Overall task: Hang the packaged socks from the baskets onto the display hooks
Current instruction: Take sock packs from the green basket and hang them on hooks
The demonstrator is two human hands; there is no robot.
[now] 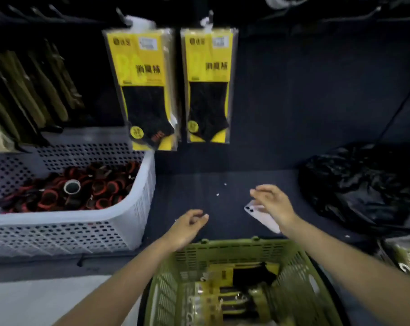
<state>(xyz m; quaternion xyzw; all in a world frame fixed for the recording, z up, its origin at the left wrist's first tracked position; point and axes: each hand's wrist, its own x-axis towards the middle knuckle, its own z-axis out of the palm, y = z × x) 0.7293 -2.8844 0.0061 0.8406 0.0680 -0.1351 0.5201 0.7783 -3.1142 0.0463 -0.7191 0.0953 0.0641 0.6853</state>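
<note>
The left hand (187, 228) hangs over the dark shelf (199, 189) with its fingers loosely curled and nothing in them. The right hand (273, 205) has its fingers spread and relaxed above a pale phone (254, 209) lying on the shelf; whether it touches the phone cannot be told. Both forearms cross the far rim of the green basket (234, 249), where the sock packs (225, 274) lie in a loose heap. Two yellow packs (145, 85) hang side by side on the back wall, the left one's lower edge overlapping the corner of the white basket (81, 234). Bare shelf lies between that basket and the black bag (363, 184), and the wall panel (305, 90) right of the hung packs is bare.
</note>
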